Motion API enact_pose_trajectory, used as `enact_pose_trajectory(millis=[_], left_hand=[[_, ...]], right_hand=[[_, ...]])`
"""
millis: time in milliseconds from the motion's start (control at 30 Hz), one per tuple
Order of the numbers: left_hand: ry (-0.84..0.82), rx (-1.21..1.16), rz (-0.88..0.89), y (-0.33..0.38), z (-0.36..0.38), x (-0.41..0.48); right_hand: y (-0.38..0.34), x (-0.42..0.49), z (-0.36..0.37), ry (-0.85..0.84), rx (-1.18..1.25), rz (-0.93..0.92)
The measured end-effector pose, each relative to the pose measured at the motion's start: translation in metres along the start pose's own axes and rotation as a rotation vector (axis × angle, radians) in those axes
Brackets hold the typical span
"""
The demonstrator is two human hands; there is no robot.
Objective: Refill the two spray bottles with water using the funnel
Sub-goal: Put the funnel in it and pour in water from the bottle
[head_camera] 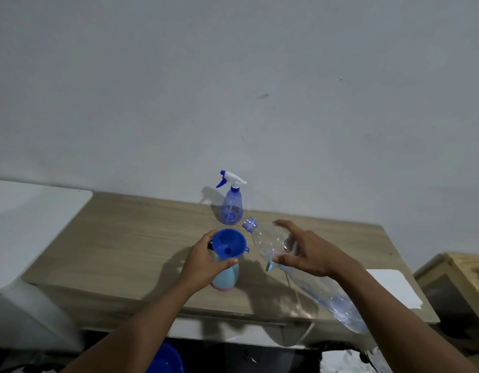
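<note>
Left hand [203, 261] grips pale-blue plastic spray bottle [226, 278] under blue plastic funnel [229, 242]. Right hand [311, 254] holds clear plastic water bottle [268, 238] tilted, mouth beside funnel rim; pouring now likely spills onto wooden bench [125, 238].

No legible text, labels or numbers anywhere

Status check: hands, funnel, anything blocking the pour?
Left hand grips pale bottle, funnel seated on top. Right hand holds water bottle tilted, mouth beside funnel rim, no stream visible. Sprayer stands behind.

Wood-grain tabletop [130, 238], grey wall [233, 76]
A white sheet [391, 286] lies on its right edge; a wooden crate [458, 270] stands beyond, blue basin [165, 359] below.
</note>
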State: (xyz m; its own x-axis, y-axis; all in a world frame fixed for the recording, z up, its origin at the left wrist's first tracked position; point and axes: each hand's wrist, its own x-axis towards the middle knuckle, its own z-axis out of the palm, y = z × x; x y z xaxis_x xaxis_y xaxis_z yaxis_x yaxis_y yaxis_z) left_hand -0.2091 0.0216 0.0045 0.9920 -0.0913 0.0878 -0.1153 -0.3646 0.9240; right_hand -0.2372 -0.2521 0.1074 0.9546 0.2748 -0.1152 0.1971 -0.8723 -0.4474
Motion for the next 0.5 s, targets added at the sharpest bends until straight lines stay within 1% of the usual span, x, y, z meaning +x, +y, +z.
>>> enact_pose_trajectory(millis=[133,500], left_hand=[[-0.002,0.009,0.006,0.002,-0.001,-0.001],[-0.020,0.030,0.018,0.004,0.000,0.000]], right_hand=[[-0.007,0.003,-0.003,-0.064,-0.098,0.007],[-0.012,0.020,0.002,-0.144,-0.207,0.055]])
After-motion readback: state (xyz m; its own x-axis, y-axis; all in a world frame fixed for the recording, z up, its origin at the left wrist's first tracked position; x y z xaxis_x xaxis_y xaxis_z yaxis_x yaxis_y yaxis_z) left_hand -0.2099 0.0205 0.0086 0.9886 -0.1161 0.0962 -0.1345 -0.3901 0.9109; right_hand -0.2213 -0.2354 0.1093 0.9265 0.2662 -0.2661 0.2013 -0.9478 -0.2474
